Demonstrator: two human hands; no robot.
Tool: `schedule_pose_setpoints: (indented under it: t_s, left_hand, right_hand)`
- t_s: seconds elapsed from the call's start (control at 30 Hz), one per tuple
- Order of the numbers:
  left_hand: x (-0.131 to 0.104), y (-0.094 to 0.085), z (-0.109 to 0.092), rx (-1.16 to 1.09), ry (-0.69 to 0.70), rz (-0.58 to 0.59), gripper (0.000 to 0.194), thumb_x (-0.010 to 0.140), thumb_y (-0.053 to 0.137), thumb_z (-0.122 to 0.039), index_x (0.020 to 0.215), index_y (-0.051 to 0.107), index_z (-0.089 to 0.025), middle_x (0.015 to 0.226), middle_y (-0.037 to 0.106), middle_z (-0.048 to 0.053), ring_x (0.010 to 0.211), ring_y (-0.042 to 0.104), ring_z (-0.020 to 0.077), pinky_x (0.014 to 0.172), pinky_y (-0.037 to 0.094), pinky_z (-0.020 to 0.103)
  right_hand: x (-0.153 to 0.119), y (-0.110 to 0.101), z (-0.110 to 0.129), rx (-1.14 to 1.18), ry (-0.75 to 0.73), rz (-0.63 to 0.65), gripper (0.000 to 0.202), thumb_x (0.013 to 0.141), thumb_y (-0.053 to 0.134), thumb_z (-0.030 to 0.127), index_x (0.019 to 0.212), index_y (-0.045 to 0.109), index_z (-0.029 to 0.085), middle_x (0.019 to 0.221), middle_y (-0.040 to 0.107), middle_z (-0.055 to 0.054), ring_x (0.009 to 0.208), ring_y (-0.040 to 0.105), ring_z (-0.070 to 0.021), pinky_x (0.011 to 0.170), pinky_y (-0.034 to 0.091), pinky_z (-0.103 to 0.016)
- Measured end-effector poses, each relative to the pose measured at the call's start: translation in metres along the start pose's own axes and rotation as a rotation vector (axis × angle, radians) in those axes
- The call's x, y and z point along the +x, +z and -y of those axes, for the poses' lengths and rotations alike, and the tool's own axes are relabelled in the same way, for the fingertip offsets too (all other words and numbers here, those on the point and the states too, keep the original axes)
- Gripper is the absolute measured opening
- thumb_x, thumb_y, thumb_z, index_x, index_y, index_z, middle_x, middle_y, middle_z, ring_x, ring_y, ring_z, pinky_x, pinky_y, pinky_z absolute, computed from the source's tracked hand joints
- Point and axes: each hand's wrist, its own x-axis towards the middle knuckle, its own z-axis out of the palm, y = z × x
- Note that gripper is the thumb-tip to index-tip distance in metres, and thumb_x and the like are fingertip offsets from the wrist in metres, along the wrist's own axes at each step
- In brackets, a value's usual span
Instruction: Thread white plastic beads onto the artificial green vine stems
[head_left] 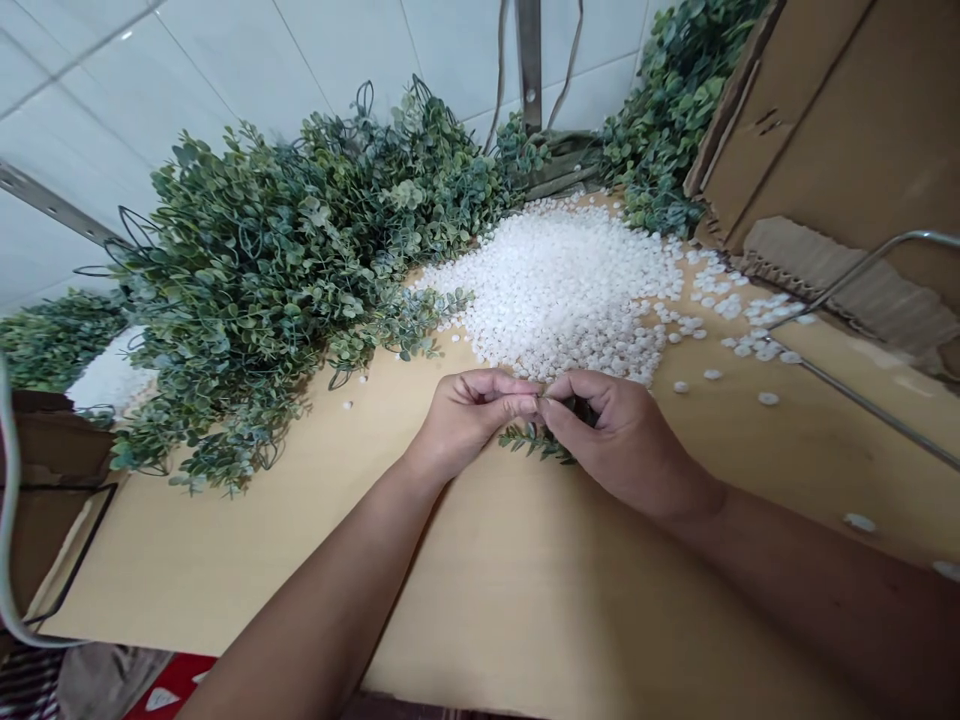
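My left hand (pixel 474 415) and my right hand (pixel 619 435) meet fingertip to fingertip above the tabletop, both closed in a pinch. A small artificial green leaf sprig (pixel 534 440) hangs below and behind my right fingers, its stem end between them. What the left thumb and forefinger pinch is too small and covered to make out. Just beyond the hands lies a heap of small white plastic pieces (pixel 562 280), roundish and button-like. To its left is a big pile of artificial green leaf sprigs (pixel 277 260), with several dark stem loops sticking out.
The tan table (pixel 480 610) carries loose white pieces at right. A cardboard box (pixel 840 130) and a bent metal rod (pixel 862 400) stand on the right. More greenery (pixel 667 110) is at back right. A white tube (pixel 6 500) curves at the left edge. Behind is a tiled wall (pixel 225 60).
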Motion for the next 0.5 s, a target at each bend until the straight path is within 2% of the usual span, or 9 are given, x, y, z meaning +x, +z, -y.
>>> schedule_pose_setpoints:
  t_s: [0.1,0.2,0.37,0.5]
  left_hand:
    - [0.001,-0.002,0.001,-0.034,0.028,-0.051,0.024,0.056,0.077,-0.034,0.073,0.072,-0.017,0.06,0.069,0.0,0.057,0.061,0.0103,0.062,0.049,0.023]
    - [0.001,-0.005,0.001,0.007,0.06,-0.115,0.025,0.057,0.076,-0.034,0.075,0.072,-0.017,0.07,0.071,0.002,0.066,0.063,0.0121,0.067,0.048,0.024]
    - [-0.003,-0.004,0.001,0.107,0.033,0.038,0.03,0.061,0.074,-0.029,0.088,0.07,-0.015,0.08,0.072,0.005,0.072,0.063,0.0147,0.073,0.048,0.028]
    - [-0.002,-0.001,0.006,0.103,0.04,0.039,0.04,0.058,0.077,-0.022,0.096,0.067,-0.016,0.073,0.07,0.002,0.065,0.06,0.0122,0.067,0.047,0.026]
  right_hand:
    - [0.004,-0.001,-0.002,0.201,0.066,0.006,0.012,0.077,0.053,0.023,0.069,0.057,0.016,0.065,0.061,-0.002,0.062,0.056,-0.012,0.058,0.045,-0.023]
    - [0.008,-0.005,-0.003,0.352,0.103,-0.05,0.011,0.078,0.054,0.024,0.072,0.058,0.017,0.069,0.063,-0.001,0.067,0.059,-0.0116,0.063,0.047,-0.023]
    - [0.012,-0.011,-0.003,0.586,0.118,-0.114,0.008,0.076,0.06,0.025,0.071,0.06,0.019,0.069,0.062,0.001,0.067,0.058,-0.0096,0.063,0.047,-0.021]
    - [0.013,-0.015,0.0,0.699,0.115,-0.104,0.007,0.074,0.063,0.025,0.07,0.061,0.02,0.071,0.061,0.002,0.071,0.057,-0.0108,0.068,0.047,-0.024]
